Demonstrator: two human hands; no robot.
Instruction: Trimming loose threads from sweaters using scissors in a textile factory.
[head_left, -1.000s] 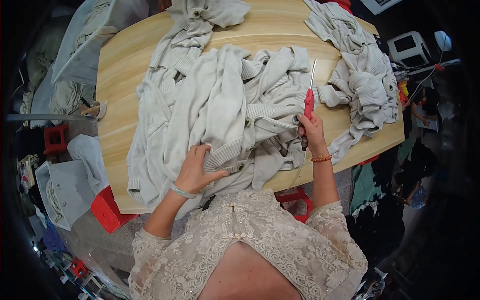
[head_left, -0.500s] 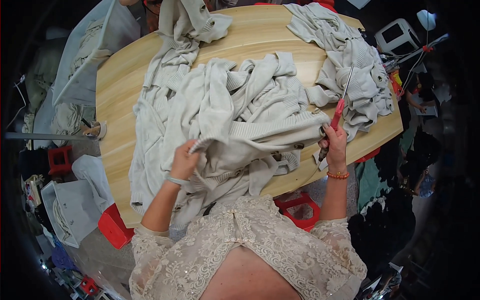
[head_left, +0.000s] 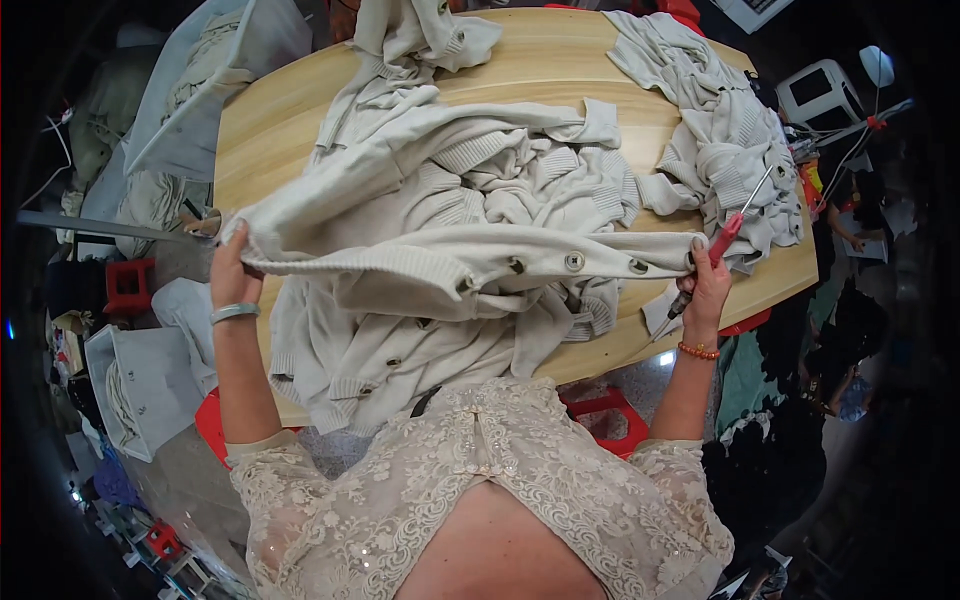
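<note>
Left hand (head_left: 232,268): fingers closed on the edge of a cream cardigan (head_left: 405,255). Right hand (head_left: 708,290): doing double duty, pinching the other end of the cardigan's button band while gripping a red-handled tool (head_left: 728,236), thin metal tip pointing up and away from the fingers. Cardigan hangs between the two hands, band drawn fairly straight, body gaping open nearer the left hand. Buttons (head_left: 574,261) run along the band toward the right hand.

Progress, judging by this view: cardigan is lifted and opened out, buttons on the band; it isn't laid down or folded. Tool tip is apart from the buttons. A loose heap of knitwear (head_left: 540,190) lies between and beyond the hands, a second pile (head_left: 725,120) beyond the right hand, both on the wooden table (head_left: 540,50). Can't tell which pieces are finished, so what's left is unclear.

Writing: no readable label on the cardigan or the tool. White machine (head_left: 818,95), far beyond the right hand: nothing legible. Button faces too small to make out any lettering.
</note>
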